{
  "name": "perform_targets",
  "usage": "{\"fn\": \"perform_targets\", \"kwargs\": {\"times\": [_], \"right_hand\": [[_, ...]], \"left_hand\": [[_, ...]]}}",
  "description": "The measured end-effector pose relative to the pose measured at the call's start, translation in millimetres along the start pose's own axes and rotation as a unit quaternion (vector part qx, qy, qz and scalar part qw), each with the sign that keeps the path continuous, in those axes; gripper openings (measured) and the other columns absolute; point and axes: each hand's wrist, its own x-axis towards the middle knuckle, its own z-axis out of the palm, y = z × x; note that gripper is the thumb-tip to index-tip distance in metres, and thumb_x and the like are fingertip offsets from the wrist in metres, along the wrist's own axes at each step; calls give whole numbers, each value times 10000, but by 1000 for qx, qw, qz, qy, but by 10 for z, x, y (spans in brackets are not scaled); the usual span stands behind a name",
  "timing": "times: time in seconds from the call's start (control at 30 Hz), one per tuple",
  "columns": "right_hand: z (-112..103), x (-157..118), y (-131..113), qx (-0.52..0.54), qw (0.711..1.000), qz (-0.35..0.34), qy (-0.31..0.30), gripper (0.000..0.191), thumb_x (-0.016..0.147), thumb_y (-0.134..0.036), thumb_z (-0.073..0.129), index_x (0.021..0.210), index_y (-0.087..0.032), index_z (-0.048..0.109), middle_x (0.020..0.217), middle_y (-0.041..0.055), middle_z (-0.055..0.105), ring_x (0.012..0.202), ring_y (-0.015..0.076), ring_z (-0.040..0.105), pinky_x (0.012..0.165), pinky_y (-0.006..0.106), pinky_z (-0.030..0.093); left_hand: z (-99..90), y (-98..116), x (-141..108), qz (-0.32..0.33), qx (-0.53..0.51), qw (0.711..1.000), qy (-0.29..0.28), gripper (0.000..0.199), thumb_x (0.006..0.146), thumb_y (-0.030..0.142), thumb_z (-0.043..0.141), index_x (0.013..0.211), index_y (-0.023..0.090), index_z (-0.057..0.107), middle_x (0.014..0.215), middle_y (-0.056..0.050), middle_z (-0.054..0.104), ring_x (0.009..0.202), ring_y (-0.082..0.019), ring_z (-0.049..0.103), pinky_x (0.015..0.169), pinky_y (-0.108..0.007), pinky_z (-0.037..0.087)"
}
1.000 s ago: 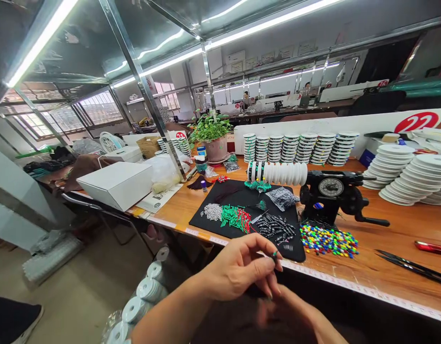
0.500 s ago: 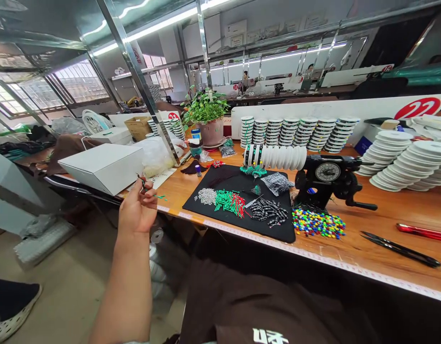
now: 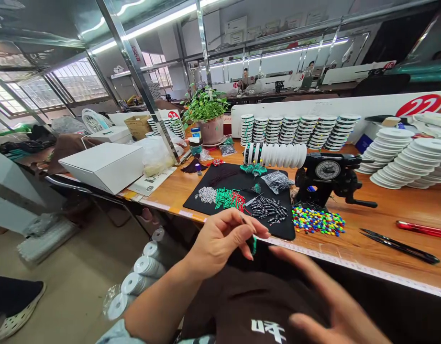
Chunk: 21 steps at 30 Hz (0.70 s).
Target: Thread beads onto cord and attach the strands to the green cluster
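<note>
My left hand (image 3: 220,241) is pinched closed in front of the black mat, at the table's front edge. A thin dark cord shows at its fingertips, and a green beaded strand (image 3: 254,245) hangs below them. Much of what it grips is hidden by the fingers. My right hand (image 3: 324,286) is just right of it, above my lap, fingers stretched and apart with nothing seen in them. Nearest to both lie black beads (image 3: 269,210), green tube beads (image 3: 225,198) and red tube beads (image 3: 238,202) on the black mat (image 3: 201,209).
Right of the mat stands a black hand-cranked winder (image 3: 324,177) carrying white spools (image 3: 283,156), with mixed coloured beads (image 3: 319,220) before it. Black snips (image 3: 400,246) lie at the right. A white box (image 3: 102,165) and a metal post (image 3: 145,86) are at the left.
My left hand has swung from the far left to the middle front, still pinching the beaded cord. My right hand has come into view at the lower right.
</note>
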Motion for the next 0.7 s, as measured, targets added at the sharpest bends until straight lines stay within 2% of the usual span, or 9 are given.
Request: {"fn": "perform_targets", "kwargs": {"times": [0.03,0.1,0.17,0.27,0.33,0.43,0.57,0.63,0.7], "right_hand": [[119,112,-132,71,994,-5,-79,672,888,-561,665,1468,-283,472,1345,93,612,1218,298,593,1025,413,511],[258,260,-331,152,977,24,-146,561,903,-577,622,1337,-224,598,1038,75,711,939,244,686,858,334,575],[233,285,-397,159,977,72,-125,414,936,-582,561,1047,-214,715,806,34,684,745,196,656,705,258,564],[33,183,-311,105,989,94,-48,404,962,-541,535,763,-216,672,724,26,647,665,180,622,619,220,531],[-42,141,-247,61,997,47,6,281,953,-468,571,848,-232,681,832,40,686,762,205,663,695,239,552],[98,263,-226,9,999,-46,29,314,930,-348,614,1227,-248,623,1232,83,664,1152,261,624,992,335,511],[656,690,-117,-69,983,-69,-155,523,899,-237,641,1404,-201,510,1395,122,574,1286,271,544,1112,400,424],[964,897,43,-158,954,-19,-253,519,882,-232,681,1377,-150,544,1349,160,604,1243,301,579,1074,403,454],[1223,1039,224,-193,936,19,-293,534,850,-189,712,1354,-95,563,1289,202,639,1182,335,623,1009,400,498]], "left_hand": [[8,8,20,-1,-7,1000,-5,303,826,393,793,784,124,662,844,-82,753,770,-168,749,497,-128,553],[-107,71,79,6,-27,999,32,282,786,366,835,801,128,683,776,-51,745,680,-131,734,499,-115,548],[-339,172,133,27,-48,992,112,295,708,322,897,829,144,696,726,-13,736,627,-107,724,476,-89,529],[-653,288,147,61,-64,970,225,397,566,301,970,816,148,702,677,18,721,561,-85,703,427,-66,501],[-690,288,105,59,-64,966,245,411,549,318,974,800,147,698,653,24,713,530,-82,694,410,-68,495],[-481,184,22,11,-55,985,162,345,663,365,917,808,149,690,656,9,717,538,-109,710,424,-99,522],[-198,67,11,-23,-41,997,58,309,763,401,845,821,143,684,669,-10,718,585,-148,736,462,-146,554],[-203,76,37,4,-30,996,88,310,752,394,854,816,147,678,666,0,714,585,-139,733,458,-132,537],[-283,114,47,22,-16,992,123,308,741,382,864,811,150,675,667,8,713,579,-129,728,452,-121,525]]}}
